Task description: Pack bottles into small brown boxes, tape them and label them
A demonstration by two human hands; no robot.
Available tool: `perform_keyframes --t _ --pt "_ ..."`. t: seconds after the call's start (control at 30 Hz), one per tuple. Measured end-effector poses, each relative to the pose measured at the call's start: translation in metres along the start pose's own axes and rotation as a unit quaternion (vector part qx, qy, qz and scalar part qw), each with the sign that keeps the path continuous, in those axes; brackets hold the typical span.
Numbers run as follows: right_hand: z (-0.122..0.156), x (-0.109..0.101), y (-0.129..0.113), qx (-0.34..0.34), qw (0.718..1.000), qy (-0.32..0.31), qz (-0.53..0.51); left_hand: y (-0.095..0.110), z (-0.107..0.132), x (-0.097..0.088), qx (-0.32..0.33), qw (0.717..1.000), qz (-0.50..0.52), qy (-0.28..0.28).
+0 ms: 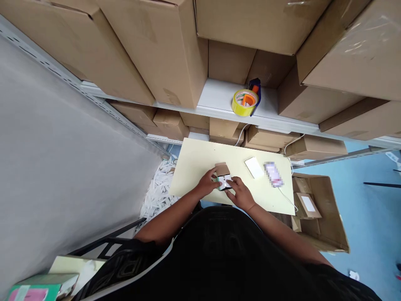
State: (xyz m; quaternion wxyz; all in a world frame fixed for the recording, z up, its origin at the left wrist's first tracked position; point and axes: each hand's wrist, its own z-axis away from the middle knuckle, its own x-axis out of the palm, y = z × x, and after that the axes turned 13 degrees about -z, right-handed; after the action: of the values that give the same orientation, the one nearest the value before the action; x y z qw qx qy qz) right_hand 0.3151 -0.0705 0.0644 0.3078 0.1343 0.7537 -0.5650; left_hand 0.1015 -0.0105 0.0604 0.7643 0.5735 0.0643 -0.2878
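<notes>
A small open carton (222, 169) is at the near side of the cream table, its brown lid flap raised away from me. White contents (224, 182) show inside it, too small to name. My left hand (207, 184) grips the carton's left side, with the thumb at the white contents. From the right, my right hand (241, 193) closes on the carton, its fingertips at the contents and the near right edge. A white rectangular box or pad (254, 167) lies to the right of the carton, with a blurred-out phone (273, 174) beyond it.
Cardboard boxes (169, 50) fill the shelves above the table (194, 163). A tape dispenser with yellow tape (244, 103) sits on the shelf. White paper strips (161, 186) cover the floor at left. A large open cardboard box (332, 209) holding smaller boxes stands at right. A white cable (288, 198) runs from the phone.
</notes>
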Motion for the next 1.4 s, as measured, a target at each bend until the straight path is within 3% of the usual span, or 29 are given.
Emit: perform_keyframes --t 0.13,0.3,0.47,0.63,0.7,0.83,0.97,1.07,1.17,1.27,1.4 --pt "-0.004 0.008 0.007 0.013 1.000 0.020 0.017 0.011 0.012 -0.011 0.132 0.987 -0.048 0.079" --pt "-0.006 0.013 0.013 0.025 0.997 0.069 -0.028 0.008 0.027 -0.013 0.289 0.943 -0.153 0.060" --pt "-0.005 0.010 0.012 0.012 0.998 0.052 -0.036 -0.005 0.022 -0.010 0.316 0.912 -0.249 0.077" --pt "-0.005 0.007 0.007 -0.001 1.000 0.009 0.008 -0.010 0.019 -0.008 0.370 0.869 -0.327 0.032" --pt "-0.002 0.006 0.007 0.013 1.000 -0.014 0.014 -0.012 0.021 -0.006 0.374 0.865 -0.334 0.015" --pt "0.004 0.005 0.013 0.104 0.992 -0.009 -0.071 -0.019 0.030 0.000 0.335 0.903 -0.267 0.012" --pt "0.009 0.014 0.026 0.267 0.946 -0.006 -0.185 -0.032 0.037 0.010 0.190 0.972 -0.131 0.033" --pt "0.011 0.027 0.035 0.307 0.921 -0.045 -0.236 -0.043 0.036 0.021 0.074 0.996 -0.040 -0.021" --pt "0.004 0.042 0.041 0.310 0.915 -0.056 -0.253 -0.054 0.028 0.028 0.027 0.997 0.033 -0.066" --pt "-0.023 0.059 0.044 0.294 0.920 -0.061 -0.253 -0.062 0.010 0.016 0.011 0.997 0.064 -0.039" --pt "-0.093 0.087 0.039 0.278 0.926 -0.071 -0.247 -0.067 -0.031 -0.033 -0.014 0.999 0.039 0.018"
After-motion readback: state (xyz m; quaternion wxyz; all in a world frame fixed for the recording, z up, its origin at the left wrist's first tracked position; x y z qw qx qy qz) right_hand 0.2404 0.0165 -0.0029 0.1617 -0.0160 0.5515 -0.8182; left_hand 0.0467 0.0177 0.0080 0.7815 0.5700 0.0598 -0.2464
